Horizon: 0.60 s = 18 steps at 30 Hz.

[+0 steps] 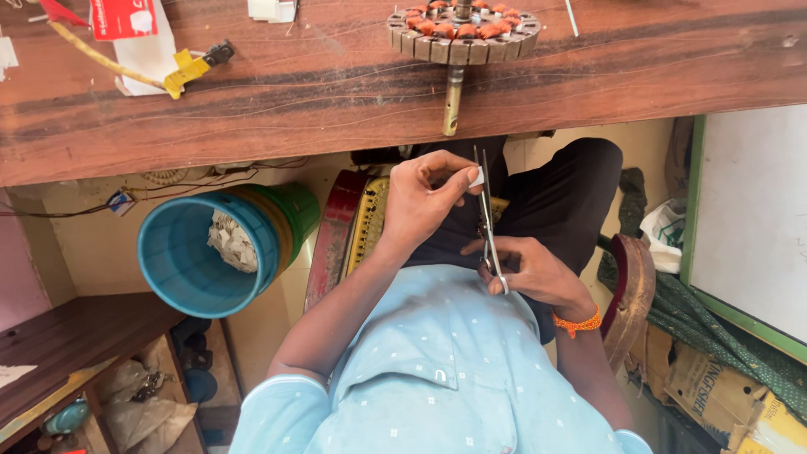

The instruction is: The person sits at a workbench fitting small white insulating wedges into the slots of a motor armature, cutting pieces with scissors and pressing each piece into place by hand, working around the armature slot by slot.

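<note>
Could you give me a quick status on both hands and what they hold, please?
Left hand pinching small white piece. Right hand gripping scissors, blades at the piece. Nothing between them.

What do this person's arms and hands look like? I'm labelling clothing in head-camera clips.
Both hands are bare, without gloves: left hand, right hand. The forearms are uncovered. A braided orange thread wristband circles the right wrist. The light blue short-sleeved shirt with small white specks has hemmed sleeves.
</note>
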Each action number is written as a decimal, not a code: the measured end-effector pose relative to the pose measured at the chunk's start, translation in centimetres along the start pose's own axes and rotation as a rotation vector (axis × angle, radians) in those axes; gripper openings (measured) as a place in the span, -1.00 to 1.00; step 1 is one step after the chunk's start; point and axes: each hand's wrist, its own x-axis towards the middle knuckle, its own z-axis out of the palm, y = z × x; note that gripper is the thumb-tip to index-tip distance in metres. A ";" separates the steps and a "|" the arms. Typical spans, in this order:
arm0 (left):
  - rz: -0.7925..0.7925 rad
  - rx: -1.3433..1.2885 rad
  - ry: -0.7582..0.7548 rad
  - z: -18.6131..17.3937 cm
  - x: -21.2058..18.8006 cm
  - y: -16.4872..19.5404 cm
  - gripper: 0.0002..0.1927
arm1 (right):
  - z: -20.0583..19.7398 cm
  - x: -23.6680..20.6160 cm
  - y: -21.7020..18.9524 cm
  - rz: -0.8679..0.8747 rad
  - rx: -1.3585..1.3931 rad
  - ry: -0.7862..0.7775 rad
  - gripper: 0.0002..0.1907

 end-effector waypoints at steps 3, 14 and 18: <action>-0.022 0.044 0.010 -0.1 0.2 0.2 -0.85 | 0.0 0.0 -0.1 0.020 -0.010 0.028 -0.33; -0.085 0.031 0.013 -0.5 -0.7 0.9 -0.85 | 0.1 -0.3 0.2 0.038 -0.005 0.036 -0.32; -0.069 0.044 -0.006 0.0 -1.0 0.9 -0.84 | 0.0 -0.7 0.4 0.036 -0.009 0.049 -0.29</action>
